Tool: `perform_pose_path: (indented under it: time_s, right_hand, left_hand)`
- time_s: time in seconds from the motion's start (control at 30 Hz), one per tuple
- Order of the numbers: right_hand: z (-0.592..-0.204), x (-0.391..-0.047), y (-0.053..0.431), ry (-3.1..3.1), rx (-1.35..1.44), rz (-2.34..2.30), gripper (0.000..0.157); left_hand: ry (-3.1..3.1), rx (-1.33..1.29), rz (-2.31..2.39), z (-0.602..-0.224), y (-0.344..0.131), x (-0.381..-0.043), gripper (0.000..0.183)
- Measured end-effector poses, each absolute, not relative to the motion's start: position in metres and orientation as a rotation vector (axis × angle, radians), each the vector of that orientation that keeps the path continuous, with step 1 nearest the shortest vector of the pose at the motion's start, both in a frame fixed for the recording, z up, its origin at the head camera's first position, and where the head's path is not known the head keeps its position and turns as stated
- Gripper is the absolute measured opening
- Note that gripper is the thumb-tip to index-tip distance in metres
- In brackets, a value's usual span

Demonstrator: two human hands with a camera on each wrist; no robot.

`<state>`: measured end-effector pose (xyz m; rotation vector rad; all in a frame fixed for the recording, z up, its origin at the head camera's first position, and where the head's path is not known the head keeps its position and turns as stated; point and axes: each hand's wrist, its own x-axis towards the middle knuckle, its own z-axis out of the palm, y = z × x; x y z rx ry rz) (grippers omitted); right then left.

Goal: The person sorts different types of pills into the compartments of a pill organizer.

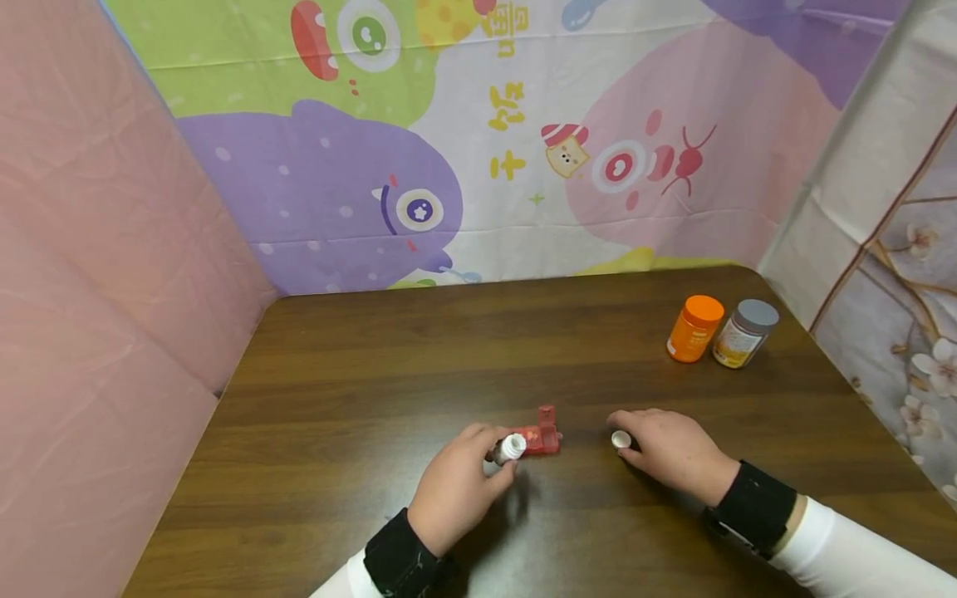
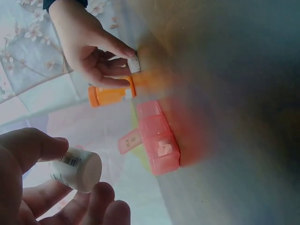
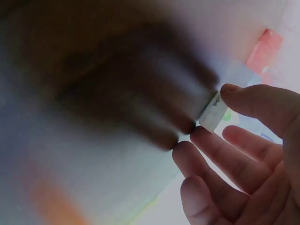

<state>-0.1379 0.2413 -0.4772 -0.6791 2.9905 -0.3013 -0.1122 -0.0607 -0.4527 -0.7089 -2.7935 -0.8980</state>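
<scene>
My left hand [image 1: 459, 488] grips a small white pill bottle [image 2: 77, 168] between thumb and fingers. Its uncapped white neck [image 1: 513, 447] tilts up beside a red translucent pill box [image 1: 540, 438]. One lid [image 2: 130, 141] of the box stands raised, and a pale piece [image 2: 164, 147] shows in one compartment. To the right, my right hand [image 1: 679, 450] pinches a white bottle cap [image 1: 620, 439] at the tabletop, hollow side up. In the right wrist view, the thumb meets one edge of the cap [image 3: 213, 112], with fingertips close to the other side.
An orange bottle [image 1: 695, 329] and a grey-lidded jar [image 1: 744, 334] stand side by side at the back right of the brown wooden table [image 1: 359, 365]. A patterned cloth [image 1: 516, 224] hangs behind the table, with a pink cloth [image 1: 97, 316] at the left.
</scene>
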Motion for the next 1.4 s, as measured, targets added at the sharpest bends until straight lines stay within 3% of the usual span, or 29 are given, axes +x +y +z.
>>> perform_pose_path:
  time_s: [0.2, 0.47, 0.87, 1.4]
  right_hand:
    - [-0.479, -0.137, 0.246, 3.009, -0.676, -0.358, 0.047]
    - [-0.457, -0.132, 0.245, 3.094, -0.570, -0.564, 0.059]
    - [-0.454, -0.124, 0.240, 3.154, -0.597, -0.649, 0.084]
    - [-0.456, -0.118, 0.241, 3.157, -0.614, -0.700, 0.082]
  left_hand:
    - [-2.823, -0.712, -0.889, -0.451, -0.059, -0.119, 0.036]
    - [-2.801, -0.784, -0.750, -0.447, -0.054, -0.133, 0.025]
    - [-2.793, -0.908, -0.410, -0.449, -0.035, -0.155, 0.032]
    - [-2.768, -0.994, -0.277, -0.459, -0.023, -0.162, 0.032]
